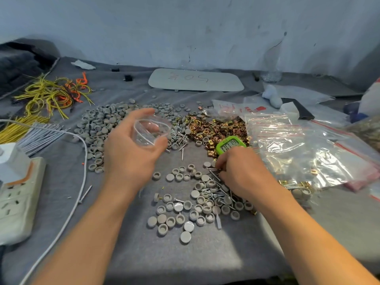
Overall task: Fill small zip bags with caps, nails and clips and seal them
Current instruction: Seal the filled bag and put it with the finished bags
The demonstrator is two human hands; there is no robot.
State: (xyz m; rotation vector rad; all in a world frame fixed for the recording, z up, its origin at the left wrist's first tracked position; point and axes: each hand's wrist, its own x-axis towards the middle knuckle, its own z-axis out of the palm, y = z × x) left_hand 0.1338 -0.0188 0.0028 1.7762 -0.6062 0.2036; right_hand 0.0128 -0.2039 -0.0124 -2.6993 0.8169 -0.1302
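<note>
holding zip bag [151,130] open, right hand [238,171] fingertips hidden

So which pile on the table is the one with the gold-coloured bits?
The clip pile, behind the green timer toward the far right. It is shiny gold; the cap piles are dull grey, the nails silver.

Scuffed pale blue wall [185,27] behind; grey cloth-covered table [185,254]; bright light patch near front edge.

A grey cloth-covered table [185,254] carries grey caps [102,124], nails [216,194], brass clips [218,126] and zip bags [298,145].
</note>
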